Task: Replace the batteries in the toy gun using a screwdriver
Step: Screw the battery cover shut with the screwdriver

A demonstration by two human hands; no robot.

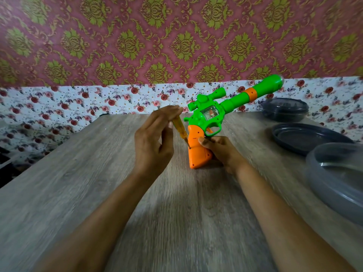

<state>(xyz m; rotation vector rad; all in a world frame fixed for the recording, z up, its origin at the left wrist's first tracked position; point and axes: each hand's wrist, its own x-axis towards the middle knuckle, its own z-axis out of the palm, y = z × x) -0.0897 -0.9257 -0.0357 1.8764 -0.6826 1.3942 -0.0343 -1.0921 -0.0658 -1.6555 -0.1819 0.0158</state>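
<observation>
A green toy gun (225, 107) with an orange grip (197, 152) stands on its grip's butt on the wooden table (78, 183), barrel pointing up to the right. My right hand (218, 152) grips the orange grip from the right side, thumb on its face. My left hand (155, 138) pinches a yellow translucent screwdriver (179, 130) between thumb and fingers. The screwdriver slants down to the right and its tip touches the left edge of the grip. No batteries are visible.
Dark grey round containers sit at the right: a lidded bowl (284, 109) at the back, a shallow lid (306, 139) in front of it, and a translucent bowl (337, 179) at the near right edge. A floral wall runs close behind the table.
</observation>
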